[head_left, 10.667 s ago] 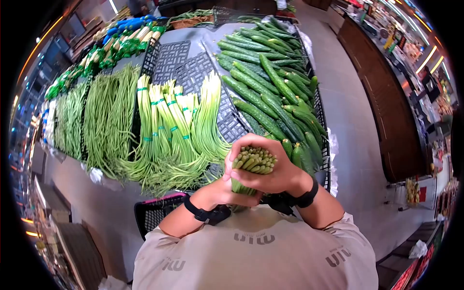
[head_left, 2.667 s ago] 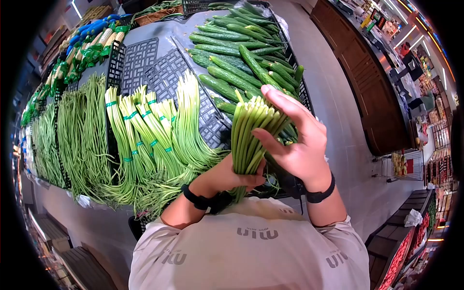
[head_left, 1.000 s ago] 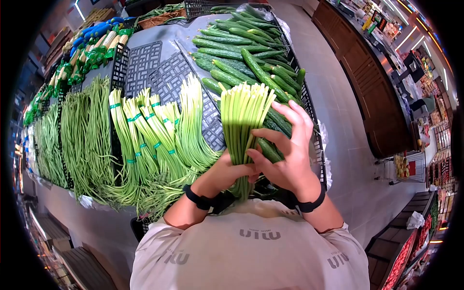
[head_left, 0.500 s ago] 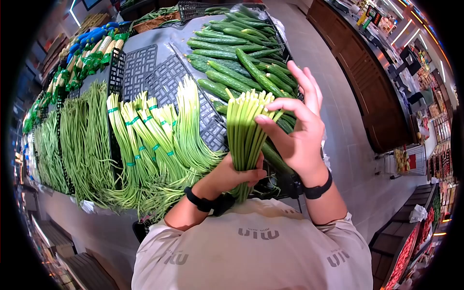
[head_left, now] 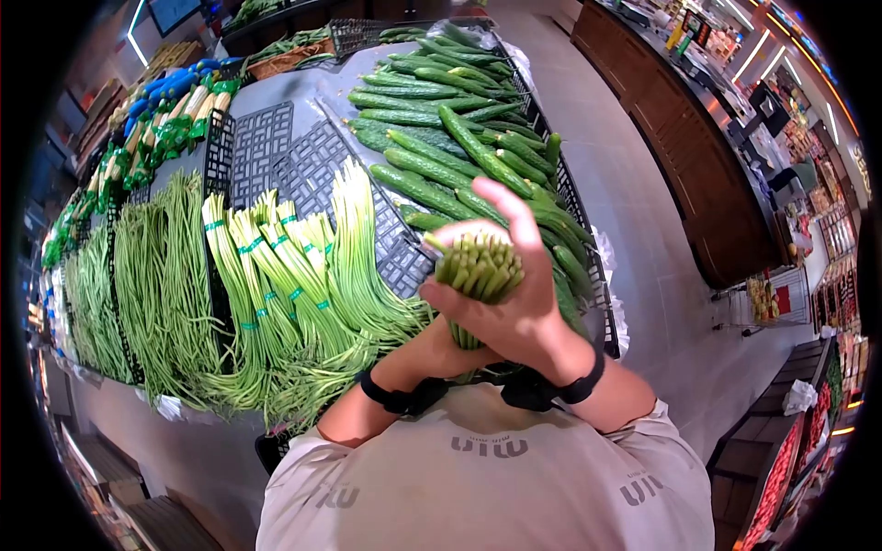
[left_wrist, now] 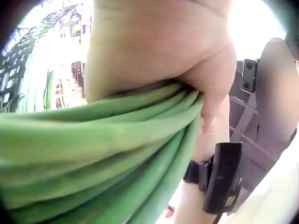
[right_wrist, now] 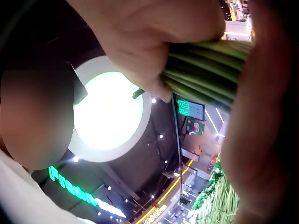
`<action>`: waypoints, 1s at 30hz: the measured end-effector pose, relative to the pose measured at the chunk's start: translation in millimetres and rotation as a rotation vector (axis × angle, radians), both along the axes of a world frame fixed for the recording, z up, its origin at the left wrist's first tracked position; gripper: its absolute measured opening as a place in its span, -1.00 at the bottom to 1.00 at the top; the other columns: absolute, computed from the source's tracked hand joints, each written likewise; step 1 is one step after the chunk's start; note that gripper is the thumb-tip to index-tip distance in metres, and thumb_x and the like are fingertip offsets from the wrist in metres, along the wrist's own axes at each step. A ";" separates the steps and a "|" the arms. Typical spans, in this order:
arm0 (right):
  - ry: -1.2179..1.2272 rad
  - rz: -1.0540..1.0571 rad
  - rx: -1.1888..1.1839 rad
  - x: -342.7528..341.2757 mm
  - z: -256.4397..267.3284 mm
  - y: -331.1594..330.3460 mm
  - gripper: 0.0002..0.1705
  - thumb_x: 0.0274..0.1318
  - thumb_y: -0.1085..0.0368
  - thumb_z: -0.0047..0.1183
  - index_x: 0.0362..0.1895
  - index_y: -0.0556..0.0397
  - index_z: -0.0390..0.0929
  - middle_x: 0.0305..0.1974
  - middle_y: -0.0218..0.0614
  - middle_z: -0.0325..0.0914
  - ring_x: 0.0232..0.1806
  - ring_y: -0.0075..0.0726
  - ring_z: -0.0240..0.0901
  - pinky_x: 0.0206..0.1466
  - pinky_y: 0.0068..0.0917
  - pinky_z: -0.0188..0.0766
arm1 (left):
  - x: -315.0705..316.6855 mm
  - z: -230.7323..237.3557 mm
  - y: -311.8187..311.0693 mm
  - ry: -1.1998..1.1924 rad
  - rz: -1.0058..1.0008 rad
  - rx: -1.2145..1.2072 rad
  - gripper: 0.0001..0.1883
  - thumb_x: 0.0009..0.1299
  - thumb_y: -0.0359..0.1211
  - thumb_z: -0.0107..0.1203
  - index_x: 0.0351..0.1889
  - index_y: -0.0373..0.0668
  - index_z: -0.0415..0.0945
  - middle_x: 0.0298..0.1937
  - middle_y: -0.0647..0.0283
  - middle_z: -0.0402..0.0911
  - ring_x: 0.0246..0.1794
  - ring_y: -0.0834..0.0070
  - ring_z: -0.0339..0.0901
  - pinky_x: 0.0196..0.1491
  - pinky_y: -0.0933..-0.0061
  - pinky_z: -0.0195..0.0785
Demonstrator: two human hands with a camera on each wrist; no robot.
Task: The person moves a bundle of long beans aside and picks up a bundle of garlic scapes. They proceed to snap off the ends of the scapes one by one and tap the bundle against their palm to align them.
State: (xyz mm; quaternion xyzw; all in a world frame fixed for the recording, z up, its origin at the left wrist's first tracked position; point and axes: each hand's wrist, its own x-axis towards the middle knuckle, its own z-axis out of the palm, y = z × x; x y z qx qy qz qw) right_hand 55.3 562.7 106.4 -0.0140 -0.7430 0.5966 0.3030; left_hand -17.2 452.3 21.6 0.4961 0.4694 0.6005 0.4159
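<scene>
A loose bundle of garlic scapes (head_left: 480, 268) stands nearly upright before the chest, its cut ends pointing up toward the head camera. Lower on the stalks, my left hand (head_left: 439, 349) grips it, partly hidden under the other hand; in the left wrist view the long green stems run out from beneath that hand (left_wrist: 163, 46). My right hand (head_left: 519, 308) cups the top of the bundle, thumb on the near side, fingers behind, and one finger stretched up. The right wrist view shows the stalks (right_wrist: 205, 70) between both hands.
Banded garlic scapes (head_left: 276, 266) lie left of the hands, beside long beans (head_left: 161, 266). Cucumbers (head_left: 441, 138) fill the crate behind and right. Black grid trays (head_left: 322, 170) line the display. A dark wooden counter (head_left: 652, 138) and a shopping cart (head_left: 763, 298) stand at right.
The right hand has moved down and left, from beside the stalk tips to round the top of the bundle. The bundle has tipped so its cut ends face the head camera.
</scene>
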 end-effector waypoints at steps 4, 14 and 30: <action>-0.063 0.217 -0.046 8.4 5.1 8.5 -0.22 -0.16 0.17 0.55 0.16 0.08 0.46 -0.26 -0.40 0.65 -0.22 -0.49 0.60 -0.08 -0.49 0.56 | -3.6 -10.3 -8.9 0.126 -0.050 0.039 -0.26 0.25 -0.38 0.36 0.38 -0.21 0.26 0.35 0.16 0.37 0.35 0.23 0.34 0.37 0.24 0.23; -0.284 0.563 -0.130 43.4 -1.9 8.3 -0.53 -0.17 0.33 0.48 -0.13 0.04 0.53 -0.26 -0.41 0.65 -0.22 -0.58 0.56 -0.13 -0.48 0.54 | -2.5 -4.9 -2.6 0.593 -0.638 -0.443 -0.35 0.23 -0.36 0.39 0.29 -0.17 0.38 0.22 0.21 0.53 0.18 0.37 0.48 0.22 0.33 0.39; 0.367 0.125 0.112 51.5 -41.8 -2.7 -0.19 -0.02 0.60 0.32 0.27 0.08 0.14 0.03 0.01 0.50 -0.19 -0.33 0.58 -0.12 -0.40 0.59 | 30.5 13.4 -21.9 0.208 -0.142 -0.213 -0.34 0.09 -0.53 0.29 0.22 -0.21 0.34 0.08 0.21 0.47 0.10 0.40 0.43 0.11 0.33 0.42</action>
